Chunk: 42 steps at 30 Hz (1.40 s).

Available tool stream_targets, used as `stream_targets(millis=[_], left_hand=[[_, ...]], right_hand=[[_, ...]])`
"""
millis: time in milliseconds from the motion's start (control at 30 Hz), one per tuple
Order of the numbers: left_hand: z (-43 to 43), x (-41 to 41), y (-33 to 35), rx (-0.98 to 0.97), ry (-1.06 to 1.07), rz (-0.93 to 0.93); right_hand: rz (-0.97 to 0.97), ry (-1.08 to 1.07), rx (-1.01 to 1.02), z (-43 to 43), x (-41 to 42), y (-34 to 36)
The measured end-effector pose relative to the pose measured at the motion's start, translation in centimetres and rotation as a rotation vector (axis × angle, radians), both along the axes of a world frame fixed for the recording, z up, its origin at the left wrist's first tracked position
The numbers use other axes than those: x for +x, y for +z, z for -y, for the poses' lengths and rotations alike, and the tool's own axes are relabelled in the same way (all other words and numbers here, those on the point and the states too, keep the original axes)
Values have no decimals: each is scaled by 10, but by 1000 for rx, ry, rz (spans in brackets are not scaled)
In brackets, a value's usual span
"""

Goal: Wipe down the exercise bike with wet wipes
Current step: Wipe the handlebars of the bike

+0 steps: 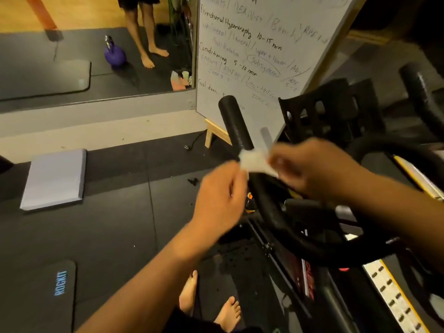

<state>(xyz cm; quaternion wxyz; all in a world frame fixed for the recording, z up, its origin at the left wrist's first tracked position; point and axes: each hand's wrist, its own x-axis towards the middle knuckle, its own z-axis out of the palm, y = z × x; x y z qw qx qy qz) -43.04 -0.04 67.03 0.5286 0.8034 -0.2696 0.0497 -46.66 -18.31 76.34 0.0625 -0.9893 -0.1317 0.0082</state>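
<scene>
feet: bare feet (230, 313) on the dark floor at the bottom edge, just beside the bike's frame
mat: ROCKIT mat (60, 284) at the near-left corner of the floor, well apart from the work
exercise bike: exercise bike (306, 282) fills the right side, seen from above
left hand: left hand (221, 195) has its fingertips together, pinching the left end of the wipe; blur hides which fingers
right hand: right hand (310, 169) has its fingers curled, clamped on the right end
wet wipe: wet wipe (254, 162) is stretched between both hands, crumpled, just over the handlebar loop (266, 205); cannot tell if it touches
step: likely opening the wipe out before rubbing the bar
how to do well: spread it flat, wrap it round the bar, slide along the full curve, then up the upright grip (234, 123); refold to a clean face when soiled
risk: a bunched wipe only cleans a thin stripe; it may tear if pulled hard
pad: grey pad (55, 179) on the floor at the far left
far: whiteboard (252, 56) on an easel behind the bike; mirror (96, 44) shows a purple kettlebell (115, 54)
</scene>
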Motion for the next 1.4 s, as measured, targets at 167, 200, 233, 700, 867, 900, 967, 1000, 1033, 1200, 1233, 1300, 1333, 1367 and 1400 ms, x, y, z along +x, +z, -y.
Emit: stream_targets(millis=[167,200,233,700,867,900,967,1000,1033,1200,1233,1300,1333,1367,1400], left_hand=[[20,44,22,36,122,43],[16,36,13,94,82,51],[10,23,2,146,23,63],[-15,28,8,314,3,192],[-6,29,-10,469,-69,191],[-9,6,-15,495,-145,202],[-15,-41,-21,422,-274,261],[-17,-60,-21,390,-364,323],[-20,-73,-20,384,-464,345],[-24,-29,8,283,-318,227],[-20,-7,14,225,-170,179],[-13,37,27,150,120,88],[-10,52,32,87,192,32],[-6,59,35,10,207,-24],[-2,60,37,-48,200,-59]], right_hand=[[112,-209,158,-7,50,-21],[44,-208,180,-9,39,-26],[-16,-191,198,-7,23,-30],[-7,-139,344,-1,28,-1],[-66,-159,412,-8,22,-19],[-137,-111,375,-5,8,-17],[-337,-13,313,0,-24,-11],[-448,20,297,4,-40,-7],[-574,29,290,9,-52,-2],[-548,-170,376,15,-8,19],[-371,-220,398,12,13,15],[-83,-325,462,-4,51,1],[24,-376,482,-12,66,-8],[120,-423,471,-20,75,-18],[213,-459,454,-28,77,-23]])
